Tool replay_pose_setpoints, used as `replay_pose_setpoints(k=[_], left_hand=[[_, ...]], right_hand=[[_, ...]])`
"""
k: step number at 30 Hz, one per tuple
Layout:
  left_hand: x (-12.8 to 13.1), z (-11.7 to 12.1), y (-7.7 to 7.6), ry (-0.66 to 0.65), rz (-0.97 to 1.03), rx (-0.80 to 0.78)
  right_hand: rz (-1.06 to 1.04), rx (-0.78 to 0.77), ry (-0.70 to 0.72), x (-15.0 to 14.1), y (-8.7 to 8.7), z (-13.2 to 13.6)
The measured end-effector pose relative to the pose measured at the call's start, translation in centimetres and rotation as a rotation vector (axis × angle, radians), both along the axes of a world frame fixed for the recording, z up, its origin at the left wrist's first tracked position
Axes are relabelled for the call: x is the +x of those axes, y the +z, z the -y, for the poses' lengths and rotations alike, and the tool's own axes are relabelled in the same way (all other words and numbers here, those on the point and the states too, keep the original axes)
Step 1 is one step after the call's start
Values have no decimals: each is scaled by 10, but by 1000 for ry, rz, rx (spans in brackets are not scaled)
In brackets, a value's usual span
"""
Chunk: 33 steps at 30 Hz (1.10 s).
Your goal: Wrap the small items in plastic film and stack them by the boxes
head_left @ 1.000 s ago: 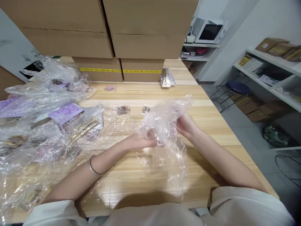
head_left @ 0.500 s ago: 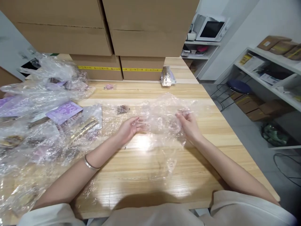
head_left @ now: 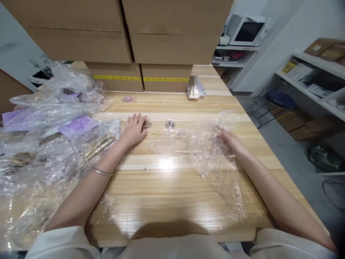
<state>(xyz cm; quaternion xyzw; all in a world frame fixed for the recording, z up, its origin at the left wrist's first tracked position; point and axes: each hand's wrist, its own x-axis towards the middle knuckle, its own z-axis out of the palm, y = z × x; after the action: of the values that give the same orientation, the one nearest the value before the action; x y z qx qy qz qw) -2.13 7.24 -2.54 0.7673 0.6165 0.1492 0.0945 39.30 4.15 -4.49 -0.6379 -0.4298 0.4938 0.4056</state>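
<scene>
My left hand lies palm down with fingers spread, over a small clear packet with dark contents that mostly hides beneath its fingertips. Crumpled clear plastic film spreads across the right of the table, and my right hand pinches its far right part. Between the hands, beyond the film's left end, sits another small dark-filled packet. Just left of my left forearm, a gold strip and a purple printed card show among the wrapping.
A heap of clear plastic wrapping covers the table's left side. Stacked cardboard boxes stand at the back. A silvery foil pouch and a small pink packet rest before them. The table's right edge drops to the floor.
My left hand has let go of the film and moved left onto the small packet. My right hand has drawn the film to the right, uncovering the other packet.
</scene>
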Motion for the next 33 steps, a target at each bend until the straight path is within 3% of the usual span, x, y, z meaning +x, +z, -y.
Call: replay_pose_setpoints(k=[2,4,8,11,16,18,20,22,24,26,28,31,33], left_hand=[[5,-5,-2,88,-173,-13],[14,-10,1,173,-217,-14],[42,-25,17,254,-7,10],[72,-34,22,211,169,-84],[109,-45,16,78,11,-282],[113,-46,16,52,-20,-313],[110,-45,19,40,-28,-311],[101,-42,24,45,-30,-241],[90,-38,28,43,-18,-110],[78,-35,32,24,29,45],[68,-29,36,-4,119,188],[61,-10,48,-106,294,396],[63,12,61,-247,380,540]], right_hand=[[-35,-16,4,-3,0,0],[-51,-12,67,-7,3,2],[-36,-19,180,-12,6,6],[-17,4,200,-17,4,8],[-89,9,193,-17,12,9],[112,83,253,-9,22,11],[513,215,307,1,35,15],[891,283,309,9,46,20],[1053,287,291,11,54,26],[1014,305,296,7,60,32],[839,296,287,-2,67,35],[431,115,327,-20,81,33],[142,-12,379,-35,93,24]])
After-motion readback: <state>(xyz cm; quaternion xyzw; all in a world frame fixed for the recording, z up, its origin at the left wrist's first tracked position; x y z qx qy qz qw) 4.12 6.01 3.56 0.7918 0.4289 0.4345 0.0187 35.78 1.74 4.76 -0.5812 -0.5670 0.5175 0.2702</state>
